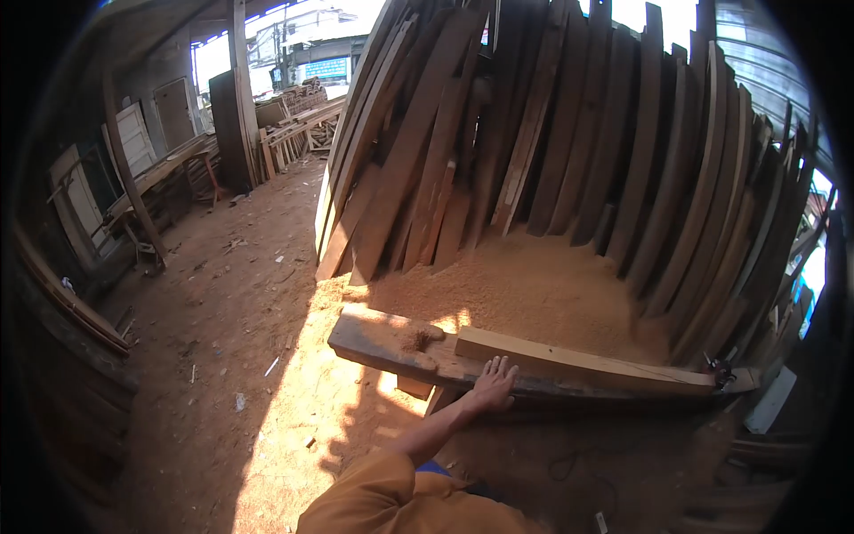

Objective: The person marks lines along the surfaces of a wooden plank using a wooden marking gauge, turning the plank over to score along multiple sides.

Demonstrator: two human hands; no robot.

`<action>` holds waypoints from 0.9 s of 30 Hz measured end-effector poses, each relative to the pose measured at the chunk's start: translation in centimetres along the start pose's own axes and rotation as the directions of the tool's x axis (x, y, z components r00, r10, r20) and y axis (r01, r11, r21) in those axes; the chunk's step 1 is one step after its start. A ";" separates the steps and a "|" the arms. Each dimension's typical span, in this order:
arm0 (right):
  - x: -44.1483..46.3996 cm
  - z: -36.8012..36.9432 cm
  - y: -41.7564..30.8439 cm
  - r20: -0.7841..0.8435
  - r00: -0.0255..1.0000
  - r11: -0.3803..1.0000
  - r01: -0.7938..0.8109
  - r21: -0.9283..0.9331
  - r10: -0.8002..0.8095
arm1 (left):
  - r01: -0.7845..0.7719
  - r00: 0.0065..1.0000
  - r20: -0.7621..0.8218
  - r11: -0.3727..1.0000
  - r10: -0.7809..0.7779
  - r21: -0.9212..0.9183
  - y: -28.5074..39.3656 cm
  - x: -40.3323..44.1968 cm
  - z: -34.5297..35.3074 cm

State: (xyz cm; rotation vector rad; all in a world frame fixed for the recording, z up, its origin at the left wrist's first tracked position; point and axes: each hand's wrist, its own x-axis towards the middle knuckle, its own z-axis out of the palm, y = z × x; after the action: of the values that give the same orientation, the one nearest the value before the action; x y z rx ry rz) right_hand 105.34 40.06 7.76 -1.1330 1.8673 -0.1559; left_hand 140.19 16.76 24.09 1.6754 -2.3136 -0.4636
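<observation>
well, the left hand (494, 387) is open and flat, fingers slightly parted, pressing down where the near edge of the pale board (578, 356) meets the desk (382, 354), a thick, rough timber; it grips nothing. the right hand is out of view, so its state cannot be told. the board lies lengthwise on the desk, just beyond the left hand and running off to its right, where a small red and black tool (721, 374) sits at the far end. for steadying the board, a broad palm with even, downward weight seems best, with fingertips lying on top and well apart from the tool. loose brown shavings (418, 340), left of the hand, would probably let the wood slide if they got under it, so a clean contact face matters. as for writing, a blue sign (327, 68) far beyond the hand carries pale lettering, too small to read; no brand shows on the tool.
</observation>
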 end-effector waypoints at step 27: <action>3.3 21.9 -31.1 0.054 0.977 0.974 0.211 -0.088 -0.207 | -0.173 0.713 0.471 0.781 0.519 -0.600 -20.1 -10.9 1.2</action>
State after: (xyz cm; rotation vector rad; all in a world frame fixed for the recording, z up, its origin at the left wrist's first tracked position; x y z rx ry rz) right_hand 141.15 27.02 9.24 -1.3868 1.7287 -0.1619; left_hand 160.59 21.45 14.89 0.8277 -2.4965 -1.5812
